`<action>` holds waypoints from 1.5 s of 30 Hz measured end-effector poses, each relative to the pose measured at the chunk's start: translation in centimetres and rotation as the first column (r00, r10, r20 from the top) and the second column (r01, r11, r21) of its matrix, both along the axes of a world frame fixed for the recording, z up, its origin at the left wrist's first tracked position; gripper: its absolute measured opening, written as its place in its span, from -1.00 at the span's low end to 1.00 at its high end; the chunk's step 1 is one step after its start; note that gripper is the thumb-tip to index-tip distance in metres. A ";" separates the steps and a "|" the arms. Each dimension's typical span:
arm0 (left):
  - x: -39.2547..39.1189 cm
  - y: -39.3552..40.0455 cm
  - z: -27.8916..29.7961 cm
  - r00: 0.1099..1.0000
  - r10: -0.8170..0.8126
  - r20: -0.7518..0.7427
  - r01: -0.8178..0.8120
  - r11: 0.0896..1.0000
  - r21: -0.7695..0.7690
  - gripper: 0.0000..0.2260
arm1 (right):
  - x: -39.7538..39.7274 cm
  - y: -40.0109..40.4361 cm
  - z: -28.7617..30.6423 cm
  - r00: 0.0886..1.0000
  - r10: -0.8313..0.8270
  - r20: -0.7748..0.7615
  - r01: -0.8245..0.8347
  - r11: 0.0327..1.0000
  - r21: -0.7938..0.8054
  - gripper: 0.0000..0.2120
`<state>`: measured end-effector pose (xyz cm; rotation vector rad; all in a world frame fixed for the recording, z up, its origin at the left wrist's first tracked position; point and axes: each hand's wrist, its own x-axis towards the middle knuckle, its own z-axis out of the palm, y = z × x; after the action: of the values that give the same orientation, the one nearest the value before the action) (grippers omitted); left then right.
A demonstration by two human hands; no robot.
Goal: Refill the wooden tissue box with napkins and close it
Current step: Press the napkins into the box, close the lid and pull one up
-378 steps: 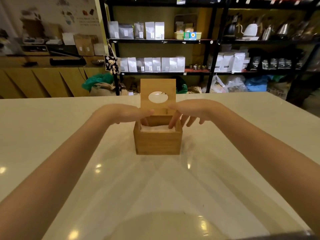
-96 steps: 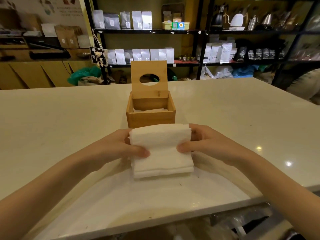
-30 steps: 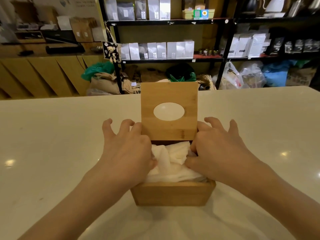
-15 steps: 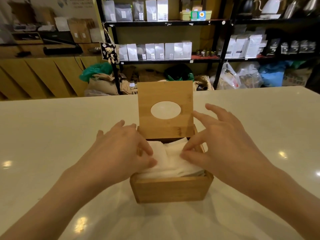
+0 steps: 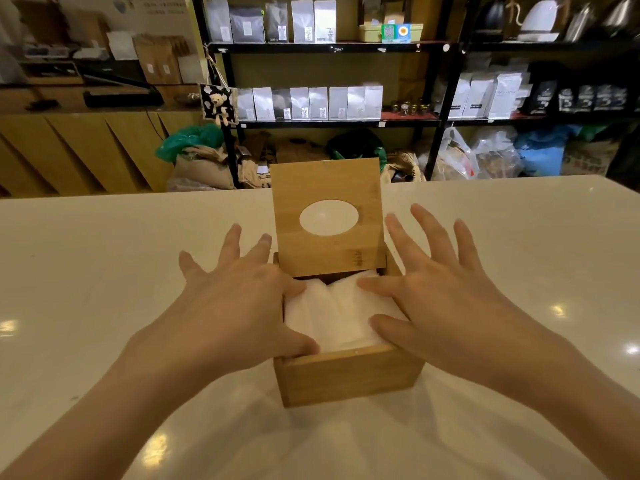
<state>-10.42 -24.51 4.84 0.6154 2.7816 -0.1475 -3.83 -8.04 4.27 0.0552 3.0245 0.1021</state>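
Note:
The wooden tissue box [image 5: 349, 374] stands on the white table in front of me. Its hinged lid [image 5: 329, 249], with an oval hole, stands upright at the back. White napkins [image 5: 337, 315] fill the box, bulging slightly in the middle. My left hand [image 5: 239, 303] lies over the box's left rim with fingers spread, its thumb and forefinger resting on the napkins. My right hand [image 5: 436, 296] hovers over the right rim, fingers spread, thumb and forefinger touching the napkins. Neither hand grips anything.
The white table [image 5: 104, 271] stretches wide on both sides and toward me. Behind it stand black shelves [image 5: 332, 46] with bags and kettles, sacks on the floor, and a wooden counter [image 5: 69, 147] at the left.
Both hands have opened and spread their fingers since a second ago, going from pressing the napkins down to lying flatter above the box sides. The napkins now sit inside the box.

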 end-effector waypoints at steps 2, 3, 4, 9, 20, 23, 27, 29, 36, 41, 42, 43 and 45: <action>-0.1 0.2 0.0 1.000 -0.004 0.011 0.004 1.000 -0.012 -0.38 | -0.2 0.1 0.0 1.000 -0.016 0.019 0.015 1.000 0.020 -0.51; -0.2 0.2 -0.1 1.000 -0.007 0.022 0.008 1.000 -0.015 -0.38 | -0.4 0.2 -0.1 0.999 -0.030 0.046 0.029 1.000 0.010 -0.50; -0.3 0.3 -0.1 0.999 -0.009 0.035 0.009 1.000 -0.016 -0.38 | -0.6 0.4 -0.1 0.996 -0.045 0.083 0.046 0.999 -0.015 -0.50; -0.7 0.4 0.1 0.998 -0.017 0.061 0.019 0.999 -0.027 -0.38 | -1.7 0.7 0.8 0.964 -0.091 0.251 0.118 0.988 -0.095 -0.48; -1.4 1.7 0.0 0.999 -0.009 0.050 0.015 0.993 -0.114 -0.45 | -3.3 0.2 1.3 0.965 -0.087 0.246 0.113 0.989 -0.091 -0.58; -1.5 1.3 0.5 0.998 0.023 0.054 -0.020 0.999 -0.044 -0.45 | -2.7 0.9 2.0 0.966 -0.046 0.256 0.116 0.956 -0.269 -0.64; -1.3 1.3 0.3 0.999 0.020 0.042 -0.019 0.999 -0.026 -0.44 | -2.4 0.8 2.6 0.952 0.003 0.305 0.081 0.961 -0.265 -0.53; -1.3 1.3 -0.2 0.999 -0.013 0.033 0.015 0.998 -0.058 -0.43 | -2.5 0.5 2.5 0.947 -0.006 0.322 0.085 0.969 -0.231 -0.50; -1.3 1.7 -0.5 1.000 0.011 0.013 -0.009 0.996 -0.085 -0.43 | -2.4 0.0 1.7 0.962 -0.057 0.265 0.088 0.990 -0.106 -0.62; -1.2 1.2 -0.3 0.998 0.055 -0.043 -0.049 0.990 0.136 -0.48 | -2.1 0.2 1.2 0.986 -0.164 0.020 0.161 0.924 -0.347 -0.67; -1.1 1.1 -0.4 0.995 0.054 -0.079 -0.040 0.985 0.166 -0.49 | -2.0 0.0 0.9 0.983 -0.181 -0.032 0.159 0.926 -0.343 -0.68; -1.0 1.0 -0.6 0.993 0.048 -0.112 -0.027 0.983 0.182 -0.49 | -2.0 -0.2 0.4 0.982 -0.179 -0.057 0.150 0.929 -0.339 -0.67; -0.8 0.9 -1.2 0.990 0.032 -0.135 -0.005 0.981 0.196 -0.46 | -1.7 -0.6 -0.5 0.988 -0.149 -0.049 0.122 0.928 -0.353 -0.62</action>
<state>-11.24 -23.63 3.64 0.6486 2.9581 0.0917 -5.57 -8.63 3.77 0.2408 3.0485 -0.4590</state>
